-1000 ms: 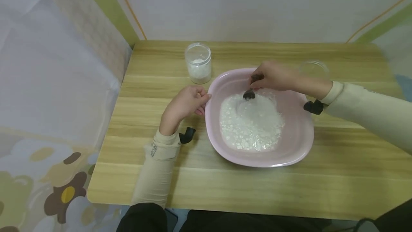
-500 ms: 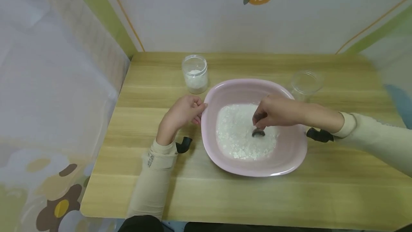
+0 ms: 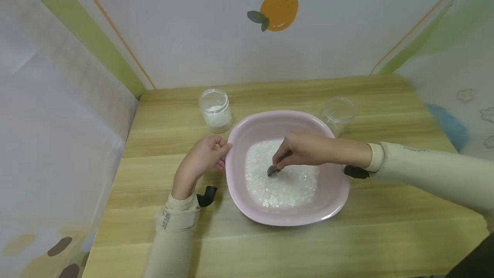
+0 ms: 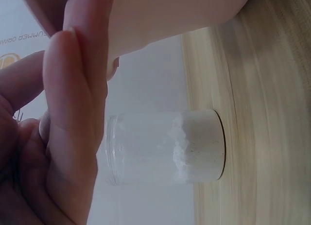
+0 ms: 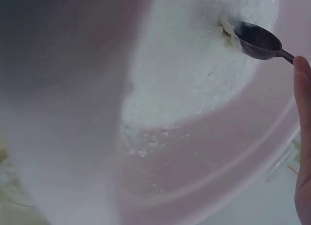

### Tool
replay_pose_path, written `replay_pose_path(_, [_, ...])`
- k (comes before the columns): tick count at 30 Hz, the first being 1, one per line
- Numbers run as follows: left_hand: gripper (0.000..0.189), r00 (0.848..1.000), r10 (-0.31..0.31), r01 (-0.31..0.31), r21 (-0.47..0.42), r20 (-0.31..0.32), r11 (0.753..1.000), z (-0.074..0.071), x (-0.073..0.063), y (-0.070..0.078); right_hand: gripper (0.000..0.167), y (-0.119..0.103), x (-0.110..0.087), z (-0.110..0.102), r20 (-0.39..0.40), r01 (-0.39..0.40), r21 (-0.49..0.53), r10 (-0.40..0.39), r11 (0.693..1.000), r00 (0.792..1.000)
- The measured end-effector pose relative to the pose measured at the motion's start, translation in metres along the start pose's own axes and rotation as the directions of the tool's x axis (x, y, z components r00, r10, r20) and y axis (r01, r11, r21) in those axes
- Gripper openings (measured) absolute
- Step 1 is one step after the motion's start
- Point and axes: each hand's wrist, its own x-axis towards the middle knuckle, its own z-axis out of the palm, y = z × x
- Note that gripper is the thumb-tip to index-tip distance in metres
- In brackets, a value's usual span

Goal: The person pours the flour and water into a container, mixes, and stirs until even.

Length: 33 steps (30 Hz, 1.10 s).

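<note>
A pink plastic basin (image 3: 335, 203) on the table holds a white, wet, lumpy mixture (image 3: 283, 188). My left hand (image 3: 202, 155) pinches the basin's left rim, its thumb on the rim and its fingers against the outer side. Inside the basin, my right hand (image 3: 308, 150) grips a small dark measuring spoon (image 5: 260, 41) by its handle. The spoon's bowl dips into the white mixture left of the hand, and a pale clump sits at its edge in the right wrist view. Part of the mixture is hidden under the right hand.
Behind the left hand stands a clear open jar (image 3: 216, 113) partly filled with white powder. Another clear jar (image 3: 339, 113) is at the basin's back right. A printed wall closes off the back of the wooden table (image 3: 251, 252).
The right hand has brought the spoon from the basin's back down into the mixture and then leftward through it. The left hand stays at the rim. The head view has shifted.
</note>
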Motion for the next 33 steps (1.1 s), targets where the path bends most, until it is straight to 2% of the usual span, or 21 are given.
replay_pose_path(3, [0.025,1.000,0.004,-0.004,0.003,-0.009,1.000,-0.006,-0.004,-0.008,0.008,0.000,0.022,0.000,0.010,0.009,-0.020,-0.009,1.000,1.000])
replay_pose_path(8, [0.027,0.999,-0.021,0.021,-0.003,-0.038,1.000,-0.017,-0.021,-0.025,0.009,-0.001,0.062,-0.004,0.033,0.014,-0.102,-0.010,0.995,0.999])
replay_pose_path(14, [0.027,0.996,-0.063,0.062,-0.017,-0.059,0.998,-0.027,-0.036,-0.040,0.009,0.000,0.083,-0.012,0.020,-0.052,-0.254,0.059,0.966,0.998])
replay_pose_path(18, [0.026,0.994,-0.064,0.063,-0.014,-0.088,0.998,-0.033,-0.037,-0.042,0.014,0.001,0.083,-0.019,0.029,-0.039,-0.312,0.051,0.949,0.998])
replay_pose_path(22, [0.027,0.995,-0.035,0.033,-0.022,-0.098,0.999,-0.033,-0.033,-0.035,0.018,0.003,0.071,-0.025,0.074,-0.024,-0.255,0.044,0.967,0.996])
replay_pose_path(28, [0.028,0.996,-0.006,0.004,-0.024,-0.094,1.000,-0.029,-0.022,-0.024,0.014,0.001,0.055,-0.027,0.144,0.016,-0.180,0.011,0.983,0.989])
replay_pose_path(33, [0.028,0.994,0.011,-0.012,-0.011,-0.106,1.000,-0.029,-0.012,-0.018,0.011,-0.006,0.050,-0.026,0.201,-0.039,-0.093,0.057,0.995,0.978])
